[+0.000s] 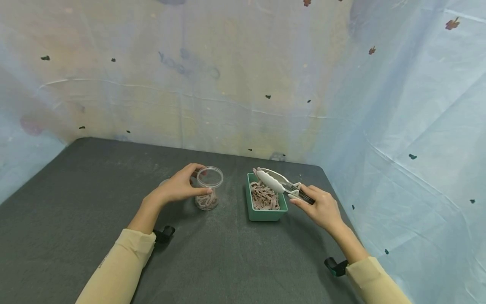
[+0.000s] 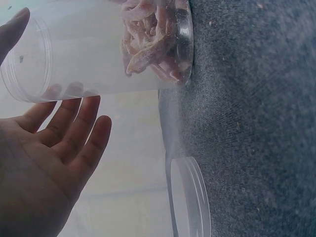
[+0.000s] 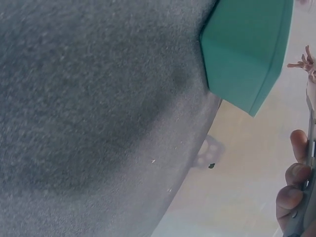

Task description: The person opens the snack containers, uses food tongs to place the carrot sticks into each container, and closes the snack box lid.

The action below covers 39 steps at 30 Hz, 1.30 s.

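Observation:
My left hand (image 1: 181, 185) holds a clear plastic jar (image 1: 207, 192) near its rim, thumb on one side and fingers on the other. The jar stands upright on the table, with brownish-pink strips (image 2: 150, 44), perhaps of meat, at its bottom. In my right hand (image 1: 322, 207) is a pair of tongs (image 1: 270, 180) with white tips and metal arms. Their tips are above a green rectangular container (image 1: 265, 215) and carry a few strips (image 3: 305, 63). More strips (image 1: 264, 197) lie in that container.
A clear round lid (image 2: 191, 197) lies on the table beside the jar, mostly hidden behind my left hand in the head view. The dark grey table (image 1: 228, 261) ends at a pale plastic sheet (image 1: 228, 84) behind and to the right.

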Tool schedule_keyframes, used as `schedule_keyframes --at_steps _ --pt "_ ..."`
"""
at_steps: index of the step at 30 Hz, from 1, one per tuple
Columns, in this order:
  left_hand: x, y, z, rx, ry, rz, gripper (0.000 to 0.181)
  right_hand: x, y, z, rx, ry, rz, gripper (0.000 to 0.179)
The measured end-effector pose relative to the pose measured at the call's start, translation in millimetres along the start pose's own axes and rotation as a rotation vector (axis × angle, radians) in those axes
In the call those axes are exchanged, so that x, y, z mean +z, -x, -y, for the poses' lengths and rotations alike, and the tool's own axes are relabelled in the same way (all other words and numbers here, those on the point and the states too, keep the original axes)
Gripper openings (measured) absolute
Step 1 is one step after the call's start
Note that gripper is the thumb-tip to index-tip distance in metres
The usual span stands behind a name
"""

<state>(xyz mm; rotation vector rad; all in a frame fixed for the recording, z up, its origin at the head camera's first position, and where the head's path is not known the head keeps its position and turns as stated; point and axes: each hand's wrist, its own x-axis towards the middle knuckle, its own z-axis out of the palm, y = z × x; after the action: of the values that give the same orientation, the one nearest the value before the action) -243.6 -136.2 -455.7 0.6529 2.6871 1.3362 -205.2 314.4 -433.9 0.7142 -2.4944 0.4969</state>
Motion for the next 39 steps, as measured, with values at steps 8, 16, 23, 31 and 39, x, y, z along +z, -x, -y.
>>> schedule_keyframes --at_steps 8,16,23,31,39 --pt "0.8 -0.3 0.4 -0.001 -0.010 -0.005 0.087 6.1 -7.1 9.3 -0.030 -0.027 -0.029 0.061" --pt "1.4 -0.1 0.6 -0.002 -0.024 -0.007 0.086 10.6 -16.5 20.4 -0.055 -0.063 -0.041 0.063" --pt "1.7 -0.7 -0.3 -0.003 -0.023 -0.011 0.086 15.2 -26.5 28.2 -0.078 -0.091 -0.042 0.074" --pt "0.4 0.1 -1.9 -0.005 -0.029 -0.014 0.087 18.9 -40.9 41.2 -0.100 -0.098 -0.007 0.064" --pt "1.5 -0.5 -0.6 0.003 -0.026 -0.013 0.086 23.7 -52.6 54.7 -0.096 -0.084 0.030 0.062"
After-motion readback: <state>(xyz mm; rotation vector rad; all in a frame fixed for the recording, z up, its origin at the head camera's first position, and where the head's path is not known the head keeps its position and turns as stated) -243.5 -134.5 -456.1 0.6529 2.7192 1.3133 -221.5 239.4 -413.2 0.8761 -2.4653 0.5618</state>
